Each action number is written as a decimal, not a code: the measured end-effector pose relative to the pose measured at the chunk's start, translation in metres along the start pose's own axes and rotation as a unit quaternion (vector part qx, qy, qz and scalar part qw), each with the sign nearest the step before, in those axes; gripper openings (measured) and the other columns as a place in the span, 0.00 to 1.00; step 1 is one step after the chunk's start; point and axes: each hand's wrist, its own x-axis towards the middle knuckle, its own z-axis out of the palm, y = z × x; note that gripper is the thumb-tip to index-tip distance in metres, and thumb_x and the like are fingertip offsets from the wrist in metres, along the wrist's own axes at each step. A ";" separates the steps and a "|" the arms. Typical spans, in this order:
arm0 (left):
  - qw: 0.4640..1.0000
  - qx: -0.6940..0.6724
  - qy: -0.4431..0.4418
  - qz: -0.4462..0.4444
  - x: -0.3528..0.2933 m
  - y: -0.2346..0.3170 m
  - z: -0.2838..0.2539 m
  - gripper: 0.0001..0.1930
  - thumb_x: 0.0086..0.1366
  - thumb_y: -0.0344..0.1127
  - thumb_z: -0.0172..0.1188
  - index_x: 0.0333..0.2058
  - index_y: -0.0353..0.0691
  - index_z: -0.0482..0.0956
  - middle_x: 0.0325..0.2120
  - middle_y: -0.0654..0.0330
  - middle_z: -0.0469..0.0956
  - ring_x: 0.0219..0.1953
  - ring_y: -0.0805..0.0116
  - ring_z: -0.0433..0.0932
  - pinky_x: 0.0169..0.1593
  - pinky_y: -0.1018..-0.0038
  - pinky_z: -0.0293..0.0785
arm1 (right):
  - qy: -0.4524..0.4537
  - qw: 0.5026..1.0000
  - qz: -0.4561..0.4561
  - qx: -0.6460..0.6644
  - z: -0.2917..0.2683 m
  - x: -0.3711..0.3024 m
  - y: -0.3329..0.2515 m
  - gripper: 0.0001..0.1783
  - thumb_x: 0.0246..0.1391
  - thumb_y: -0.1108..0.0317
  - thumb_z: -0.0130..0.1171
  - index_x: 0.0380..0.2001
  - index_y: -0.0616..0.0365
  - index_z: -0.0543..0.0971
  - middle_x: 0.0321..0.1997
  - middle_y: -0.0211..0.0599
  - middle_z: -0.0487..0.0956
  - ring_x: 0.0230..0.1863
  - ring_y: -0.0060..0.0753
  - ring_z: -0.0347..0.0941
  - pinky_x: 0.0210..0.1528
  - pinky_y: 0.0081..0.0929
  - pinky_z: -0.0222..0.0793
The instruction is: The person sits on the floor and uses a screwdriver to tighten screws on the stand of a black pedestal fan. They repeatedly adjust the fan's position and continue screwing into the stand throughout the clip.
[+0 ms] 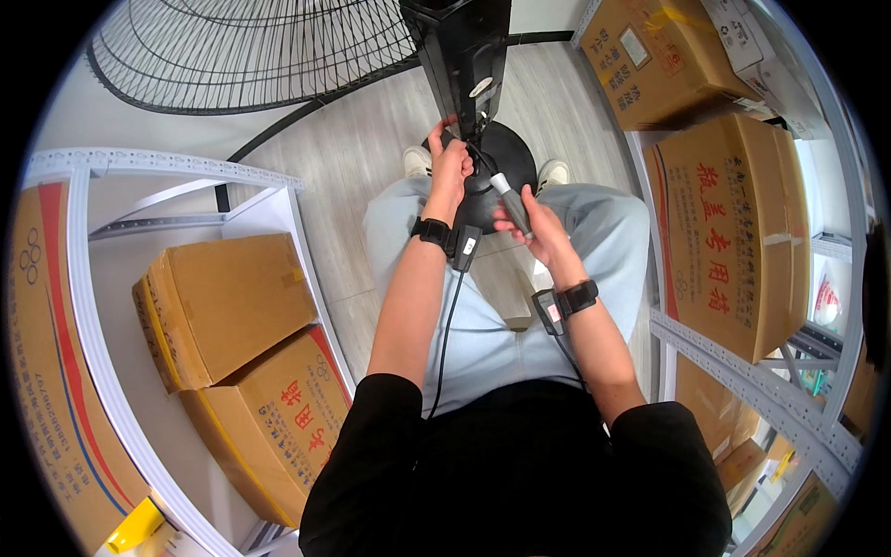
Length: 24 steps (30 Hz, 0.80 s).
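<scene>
A large black floor fan stands in front of me, with its wire cage [260, 56] at the upper left, its dark column [461, 60] upright and its round base [510, 153] between my feet. My right hand [548, 232] grips the grey handle of a screwdriver [513, 206] with a white collar. Its thin dark shaft points up and left toward the foot of the column. My left hand [449, 167] is at the column's lower end, fingers curled and the index finger against the black part. What those fingers pinch is hidden.
White metal shelving [176, 162] on the left holds cardboard boxes [227, 311]. More shelving [752, 385] on the right carries a large box [724, 237] and another carton [659, 70] farther off. Black straps with small modules and cables are on both my wrists. Pale wood-look flooring [343, 153] runs beneath.
</scene>
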 end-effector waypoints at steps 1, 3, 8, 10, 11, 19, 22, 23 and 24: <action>1.000 -0.003 -0.004 0.000 0.000 -0.001 -0.001 0.26 0.58 0.27 0.46 0.57 0.52 0.58 0.20 0.68 0.61 0.16 0.82 0.58 0.17 0.84 0.54 | -0.015 0.999 -0.001 -0.029 0.002 0.001 0.000 0.27 0.61 0.45 0.48 0.38 0.63 0.75 0.35 0.36 0.80 0.28 0.21 0.77 0.21 0.13 0.65; 1.000 -0.009 -0.014 0.002 0.001 0.000 -0.002 0.27 0.58 0.27 0.48 0.57 0.52 0.57 0.20 0.68 0.62 0.16 0.82 0.58 0.17 0.84 0.54 | -0.045 0.995 -0.005 -0.085 0.006 0.003 0.000 0.25 0.61 0.46 0.48 0.38 0.62 0.75 0.36 0.37 0.81 0.27 0.21 0.77 0.21 0.13 0.65; 0.999 0.052 -0.017 0.003 -0.006 -0.003 0.009 0.37 0.56 0.28 0.58 0.61 0.54 0.48 0.22 0.67 0.66 0.17 0.82 0.59 0.18 0.84 0.54 | 0.173 0.877 -0.310 -0.324 -0.004 0.028 0.027 0.23 0.39 0.60 0.73 0.34 0.57 0.73 0.30 0.29 0.76 0.33 0.26 0.71 0.36 0.25 0.67; 0.995 0.093 -0.025 0.009 -0.006 -0.007 0.006 0.44 0.55 0.28 0.62 0.63 0.54 0.41 0.23 0.66 0.68 0.17 0.82 0.60 0.18 0.84 0.54 | 0.193 0.864 -0.306 -0.350 0.000 0.026 0.026 0.24 0.38 0.59 0.74 0.34 0.57 0.73 0.30 0.30 0.76 0.33 0.27 0.71 0.37 0.25 0.67; 0.994 0.104 -0.021 0.012 -0.004 -0.008 0.003 0.44 0.56 0.29 0.61 0.63 0.54 0.41 0.23 0.66 0.68 0.17 0.82 0.60 0.18 0.84 0.54 | 0.202 0.857 -0.304 -0.363 0.001 0.024 0.025 0.24 0.38 0.58 0.74 0.34 0.57 0.73 0.30 0.31 0.76 0.32 0.27 0.71 0.37 0.26 0.67; 0.994 0.103 -0.003 0.027 0.003 -0.017 0.008 0.38 0.61 0.27 0.55 0.62 0.53 0.40 0.24 0.64 0.69 0.16 0.82 0.60 0.18 0.83 0.54 | 0.021 0.997 -0.071 -0.005 0.002 -0.002 0.012 0.16 0.58 0.56 0.57 0.38 0.57 0.76 0.30 0.30 0.77 0.26 0.16 0.69 0.24 0.13 0.61; 0.994 0.100 -0.005 0.030 0.003 -0.017 0.007 0.37 0.62 0.26 0.54 0.61 0.54 0.40 0.23 0.65 0.69 0.16 0.81 0.60 0.18 0.82 0.54 | -0.011 0.999 -0.037 0.006 -0.005 -0.005 0.011 0.18 0.59 0.54 0.55 0.42 0.57 0.77 0.29 0.29 0.78 0.22 0.12 0.67 0.18 0.11 0.55; 0.994 0.101 -0.010 0.030 0.004 -0.016 0.006 0.38 0.62 0.26 0.54 0.62 0.54 0.40 0.23 0.65 0.68 0.16 0.81 0.61 0.18 0.82 0.54 | -0.010 0.999 -0.050 -0.014 -0.007 -0.005 0.011 0.19 0.59 0.53 0.55 0.43 0.57 0.76 0.29 0.29 0.78 0.21 0.12 0.66 0.17 0.11 0.53; 0.995 0.097 -0.013 0.021 0.002 -0.015 0.007 0.39 0.61 0.26 0.54 0.63 0.54 0.38 0.24 0.64 0.69 0.17 0.81 0.61 0.18 0.82 0.54 | 0.013 0.996 -0.072 -0.059 -0.009 -0.004 0.010 0.19 0.58 0.53 0.56 0.44 0.57 0.76 0.28 0.29 0.78 0.21 0.11 0.66 0.18 0.11 0.54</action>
